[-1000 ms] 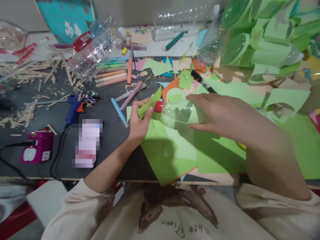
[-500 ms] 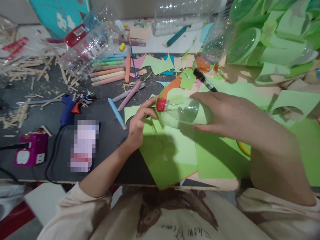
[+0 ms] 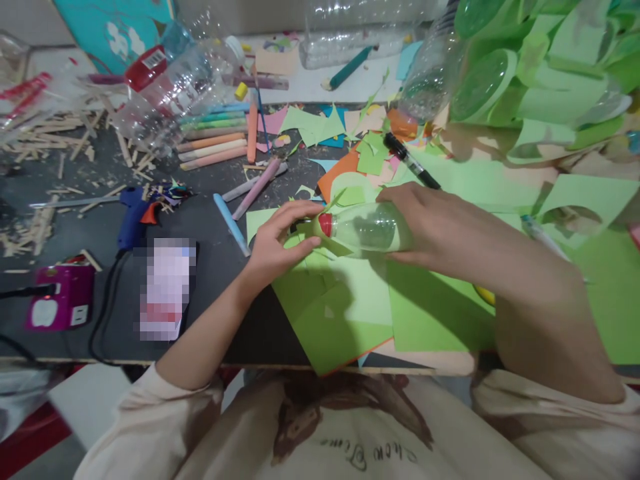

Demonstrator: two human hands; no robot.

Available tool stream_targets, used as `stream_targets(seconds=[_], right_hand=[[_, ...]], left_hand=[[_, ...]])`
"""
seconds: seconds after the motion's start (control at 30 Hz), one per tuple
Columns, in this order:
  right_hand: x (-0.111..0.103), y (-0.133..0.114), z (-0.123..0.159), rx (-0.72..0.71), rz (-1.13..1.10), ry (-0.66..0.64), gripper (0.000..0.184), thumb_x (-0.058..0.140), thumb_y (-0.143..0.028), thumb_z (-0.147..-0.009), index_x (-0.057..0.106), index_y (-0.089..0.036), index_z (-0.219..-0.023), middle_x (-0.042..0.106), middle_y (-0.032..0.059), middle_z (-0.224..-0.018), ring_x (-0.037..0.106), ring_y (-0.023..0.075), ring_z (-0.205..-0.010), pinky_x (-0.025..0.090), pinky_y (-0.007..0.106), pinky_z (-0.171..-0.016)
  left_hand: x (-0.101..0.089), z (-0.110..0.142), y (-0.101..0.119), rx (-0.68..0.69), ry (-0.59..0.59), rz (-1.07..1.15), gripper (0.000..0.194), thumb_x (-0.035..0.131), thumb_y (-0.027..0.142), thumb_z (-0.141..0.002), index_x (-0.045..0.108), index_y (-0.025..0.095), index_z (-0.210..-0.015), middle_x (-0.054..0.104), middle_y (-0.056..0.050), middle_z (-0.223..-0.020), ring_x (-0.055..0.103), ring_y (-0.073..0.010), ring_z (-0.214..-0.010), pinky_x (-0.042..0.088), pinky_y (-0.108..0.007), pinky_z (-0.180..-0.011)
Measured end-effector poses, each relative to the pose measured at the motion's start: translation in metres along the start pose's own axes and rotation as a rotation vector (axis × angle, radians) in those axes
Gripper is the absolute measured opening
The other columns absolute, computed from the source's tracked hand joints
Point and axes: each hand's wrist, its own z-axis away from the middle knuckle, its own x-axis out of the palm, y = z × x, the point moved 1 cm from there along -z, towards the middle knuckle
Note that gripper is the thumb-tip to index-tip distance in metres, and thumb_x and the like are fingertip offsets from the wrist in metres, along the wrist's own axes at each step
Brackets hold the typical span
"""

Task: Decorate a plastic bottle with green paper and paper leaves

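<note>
My right hand (image 3: 425, 220) is wrapped around a small clear plastic bottle (image 3: 373, 227) lying sideways, its red cap (image 3: 325, 225) pointing left. At the cap end, my left hand (image 3: 285, 233) curves its thumb and fingers around a piece of green paper (image 3: 336, 248), which sits against the bottle's neck and partly covers the cap. Beneath both hands lie green paper sheets (image 3: 345, 327). A black marker (image 3: 413, 161) rests just beyond my right hand.
Left on the dark table are a phone (image 3: 165, 290), a blue glue gun (image 3: 133, 217), a purple box (image 3: 60, 297) with a cable, and wood sticks (image 3: 45, 133). Clear bottles (image 3: 190, 87) and coloured sticks (image 3: 215, 143) lie behind. A green paper-and-bottle construction (image 3: 550, 87) stands back right.
My left hand has brought the green paper from beside the cap up against the bottle's neck, its fingers shifting around it. My right hand keeps hold of the bottle. The view has shifted slightly.
</note>
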Motion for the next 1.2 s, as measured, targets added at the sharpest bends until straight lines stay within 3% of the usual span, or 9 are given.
stream_targets(seconds=[0.27,0.5,0.7,1.0,1.2], right_hand=[[0.002,-0.002,0.0,-0.003,-0.01,-0.054,0.046,0.068,-0.032,-0.076,0.052,-0.018,-0.116,0.065,0.0133,-0.103,0.064,0.0327,-0.088,0.046,0.036,-0.065],[0.009,0.001,0.0,-0.02,-0.02,-0.108,0.048,0.071,-0.03,-0.072,0.051,-0.017,-0.114,0.064,0.0141,-0.105,0.063,0.0311,-0.088,0.044,0.034,-0.066],[0.003,-0.011,-0.001,0.006,0.042,-0.178,0.044,0.068,-0.028,-0.074,0.048,-0.014,-0.111,0.064,0.0117,-0.097,0.063,0.0277,-0.08,0.036,0.029,-0.058],[0.008,-0.013,0.0,-0.029,0.104,-0.129,0.041,0.068,-0.026,-0.074,0.048,-0.015,-0.108,0.064,0.0116,-0.098,0.064,0.0274,-0.08,0.035,0.029,-0.058],[0.009,-0.015,-0.003,-0.007,0.111,-0.165,0.043,0.07,-0.027,-0.073,0.049,-0.014,-0.109,0.064,0.0124,-0.099,0.064,0.0278,-0.08,0.036,0.03,-0.058]], left_hand=[[-0.007,-0.002,-0.002,-0.043,-0.097,-0.014,0.048,0.078,0.042,-0.072,0.067,0.025,-0.115,0.069,-0.009,-0.119,0.064,-0.0229,-0.111,0.05,-0.035,-0.099],[-0.007,-0.001,0.001,-0.047,-0.189,-0.123,0.04,0.075,0.035,-0.073,0.069,0.024,-0.111,0.069,-0.009,-0.118,0.064,-0.0252,-0.113,0.049,-0.036,-0.1],[-0.004,0.002,-0.002,-0.052,-0.193,-0.2,0.041,0.074,0.032,-0.073,0.064,0.021,-0.112,0.068,-0.009,-0.118,0.064,-0.0233,-0.111,0.05,-0.033,-0.097],[-0.005,-0.003,0.004,0.063,-0.227,-0.249,0.037,0.075,0.032,-0.075,0.064,0.021,-0.109,0.068,-0.008,-0.113,0.064,-0.022,-0.108,0.05,-0.034,-0.095],[-0.004,0.0,-0.001,-0.003,-0.238,-0.207,0.038,0.074,0.029,-0.075,0.063,0.022,-0.111,0.067,-0.008,-0.116,0.064,-0.0221,-0.11,0.05,-0.033,-0.095]])
